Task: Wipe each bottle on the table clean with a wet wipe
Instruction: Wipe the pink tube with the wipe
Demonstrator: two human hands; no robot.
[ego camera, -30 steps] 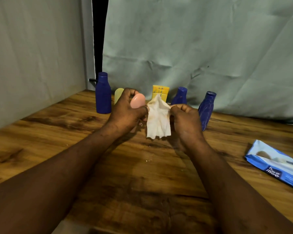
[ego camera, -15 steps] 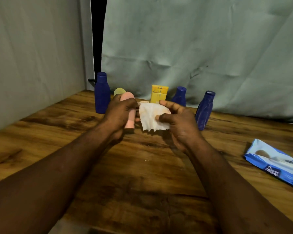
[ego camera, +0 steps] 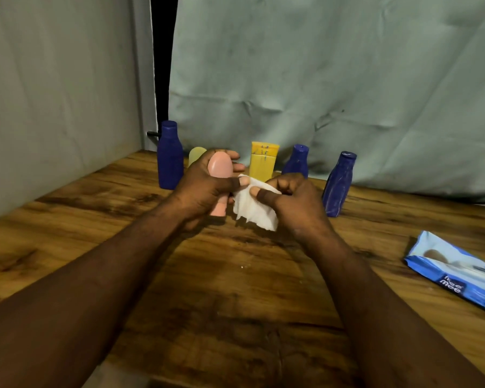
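Whereas the wipe [ego camera: 255, 212] hung spread a second ago, right hand [ego camera: 297, 204] fingers now pinch it bunched beside the pink bottle [ego camera: 220, 170] gripped in the left hand [ego camera: 203, 189]. Wiping looks ready to start.

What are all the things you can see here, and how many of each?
pink bottle: 1, pink, gripped in the left hand
wet wipe: 1, white, pinched by the right hand, beside the pink bottle
dark blue bottles: 3, dark blue, standing along the back of the table
yellow tube: 1, yellow, standing at the back
pale yellow-green bottle: 1, mostly hidden behind the left hand
wet wipes pack: 1, blue, lying at the right
table: 1, brown wood
cloth backdrop: 1, grey-green, behind the table
left hand: 1, centre
right hand: 1, centre
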